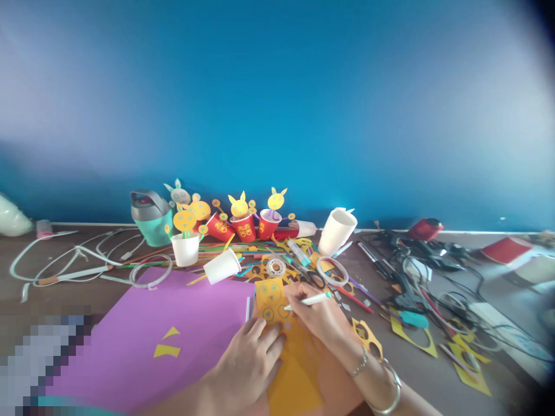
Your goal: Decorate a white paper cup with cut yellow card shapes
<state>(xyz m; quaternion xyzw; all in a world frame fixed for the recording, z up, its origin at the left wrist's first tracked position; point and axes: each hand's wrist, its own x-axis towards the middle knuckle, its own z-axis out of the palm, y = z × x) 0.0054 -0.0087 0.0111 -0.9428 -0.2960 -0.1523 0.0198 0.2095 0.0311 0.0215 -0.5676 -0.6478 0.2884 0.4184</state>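
In my right hand (310, 309) is a white marker (315, 299) with a green end, its tip at the orange paper (295, 381). On that sheet a round animal face (270, 293) and small circles are drawn in green. My left hand (255, 355) lies over the sheet's left side, fingers spread and resting on it. A large purple sheet (173, 312) spreads out to the left, carrying two yellow paper scraps (167, 351). Just beyond the drawing are a tape roll (276, 267) and black-handled scissors (314, 278).
Paper animals stand in red cups (243, 229) and a white cup (185, 249) along the back. A white cup (222, 266) lies tipped over; another white cup (338, 231) leans. A grey-lidded green container (151, 219) stands left. Cables (433, 289) and cut scraps (414, 332) clutter the right.
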